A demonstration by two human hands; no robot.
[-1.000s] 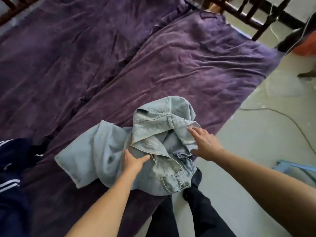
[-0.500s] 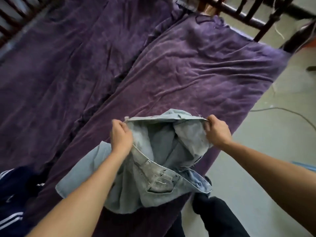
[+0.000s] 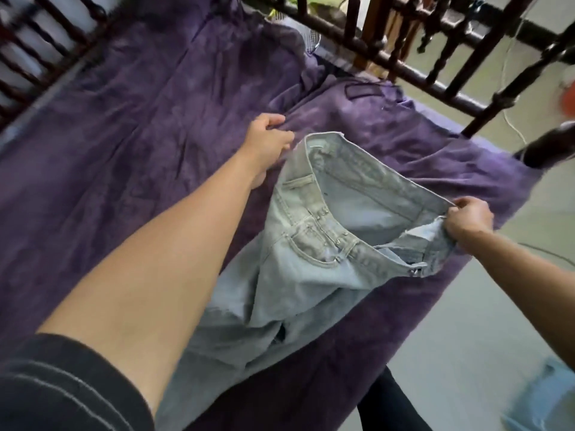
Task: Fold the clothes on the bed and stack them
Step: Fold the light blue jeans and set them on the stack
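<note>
Jeans (image 3: 305,275) hang over the purple bedspread (image 3: 124,150), your right hand (image 3: 466,222) pinching the waistband, your left hand (image 3: 267,138) curled on its far end. Draw it taut, match the seams, and lay the legs flat.

I'm in a bedroom at home: a bed (image 3: 124,135) under purple blankets, dark wooden railings (image 3: 404,66) around it.
</note>
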